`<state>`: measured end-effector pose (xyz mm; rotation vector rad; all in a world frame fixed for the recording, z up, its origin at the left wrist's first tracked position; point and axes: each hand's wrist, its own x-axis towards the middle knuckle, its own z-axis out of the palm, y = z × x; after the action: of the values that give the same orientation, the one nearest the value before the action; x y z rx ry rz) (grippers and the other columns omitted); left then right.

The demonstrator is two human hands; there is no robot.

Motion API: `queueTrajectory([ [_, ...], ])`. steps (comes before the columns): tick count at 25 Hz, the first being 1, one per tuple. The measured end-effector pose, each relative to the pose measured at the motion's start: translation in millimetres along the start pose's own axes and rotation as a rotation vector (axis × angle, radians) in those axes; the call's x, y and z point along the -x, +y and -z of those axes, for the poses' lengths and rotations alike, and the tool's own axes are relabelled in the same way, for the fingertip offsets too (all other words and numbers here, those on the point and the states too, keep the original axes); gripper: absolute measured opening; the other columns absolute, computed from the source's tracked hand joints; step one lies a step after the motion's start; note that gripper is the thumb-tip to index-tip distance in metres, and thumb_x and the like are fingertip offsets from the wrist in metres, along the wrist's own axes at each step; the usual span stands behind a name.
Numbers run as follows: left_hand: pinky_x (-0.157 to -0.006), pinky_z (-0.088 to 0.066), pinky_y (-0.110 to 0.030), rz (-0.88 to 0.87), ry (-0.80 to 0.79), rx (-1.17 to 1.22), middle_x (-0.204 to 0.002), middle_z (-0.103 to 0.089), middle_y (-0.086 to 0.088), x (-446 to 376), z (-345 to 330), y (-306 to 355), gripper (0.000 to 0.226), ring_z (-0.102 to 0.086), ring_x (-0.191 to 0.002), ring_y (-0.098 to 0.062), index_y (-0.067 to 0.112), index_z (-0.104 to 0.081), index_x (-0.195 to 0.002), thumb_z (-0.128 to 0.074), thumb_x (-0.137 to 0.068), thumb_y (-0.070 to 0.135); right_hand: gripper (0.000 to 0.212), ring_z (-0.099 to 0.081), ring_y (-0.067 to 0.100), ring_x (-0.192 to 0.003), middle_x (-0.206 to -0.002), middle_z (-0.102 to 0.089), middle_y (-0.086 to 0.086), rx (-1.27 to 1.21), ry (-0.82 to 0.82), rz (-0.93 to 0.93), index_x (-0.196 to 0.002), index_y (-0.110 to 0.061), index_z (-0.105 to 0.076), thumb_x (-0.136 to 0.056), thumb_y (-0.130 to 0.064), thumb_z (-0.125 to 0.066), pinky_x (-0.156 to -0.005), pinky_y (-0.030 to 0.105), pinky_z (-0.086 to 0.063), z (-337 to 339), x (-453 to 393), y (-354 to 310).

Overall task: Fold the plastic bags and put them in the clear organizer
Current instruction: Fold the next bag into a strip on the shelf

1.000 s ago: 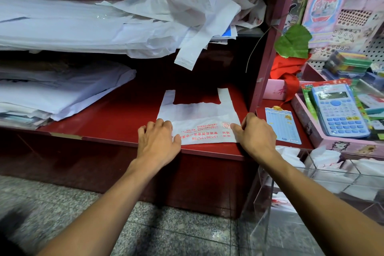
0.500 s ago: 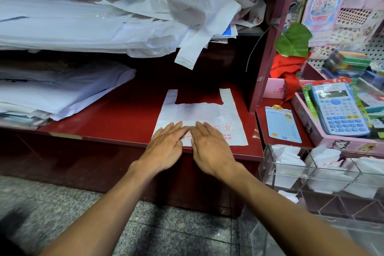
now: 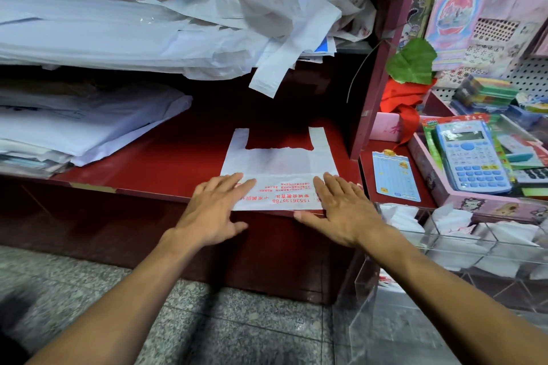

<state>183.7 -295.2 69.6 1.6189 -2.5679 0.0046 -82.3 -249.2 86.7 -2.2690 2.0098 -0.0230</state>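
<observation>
- Our left hand (image 3: pixel 212 210) lies flat with fingers straight and spread, pressing the left end of the folded-up bottom flap of the white plastic bag (image 3: pixel 278 169).
- Our right hand (image 3: pixel 341 210) lies flat too, fingers straight, pressing the flap's right end.
- Between our hands we see the flap's red print; beyond our fingertips the bag's handles lie flat on the red shelf (image 3: pixel 166 163).
- Just right of our right hand stands the clear organizer (image 3: pixel 444 249), with folded white bags inside.
</observation>
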Motion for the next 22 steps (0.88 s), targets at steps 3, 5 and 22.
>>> queueTrajectory([
  [3, -0.088, -0.035, -0.032, -0.042, 0.226, 0.178, -0.14, -0.049, 0.02, 10.0, -2.8, -26.3, 0.074, -0.04, -0.108, -0.013, 0.029, -0.053, -0.139, -0.074, -0.073, 0.004, 0.086, -0.029, 0.026, -0.14, -0.156, -0.03, -0.001, 0.094, 0.07, 0.131, -0.152, -0.023, -0.024, -0.085, -0.066, -0.055, -0.114, 0.043, -0.028, 6.6, 4.8, 17.0],
  [5, -0.089, -0.037, -0.021, -0.088, 0.3, 0.407, -0.117, -0.058, 0.035, 13.7, -6.2, -39.5, 0.062, -0.049, -0.095, -0.013, 0.033, -0.072, -0.111, -0.076, -0.067, -0.01, 0.057, -0.05, 0.024, -0.119, -0.132, -0.055, -0.007, -0.034, 0.13, 0.209, -0.134, -0.027, -0.051, -0.084, -0.049, -0.068, -0.098, 0.04, -0.043, 9.2, 0.5, 27.0],
  [22, -0.09, -0.046, -0.041, 0.456, 0.341, 0.909, -0.069, -0.069, 0.005, -8.2, 7.4, -12.7, 0.032, -0.067, -0.079, -0.016, 0.037, -0.057, -0.106, -0.075, -0.082, 0.024, 0.013, -0.065, 0.022, -0.088, -0.092, -0.069, 0.004, -0.831, 0.25, -0.401, -0.101, -0.011, -0.062, -0.089, -0.014, -0.066, -0.081, 0.04, -0.055, 19.0, -19.6, 33.5],
])
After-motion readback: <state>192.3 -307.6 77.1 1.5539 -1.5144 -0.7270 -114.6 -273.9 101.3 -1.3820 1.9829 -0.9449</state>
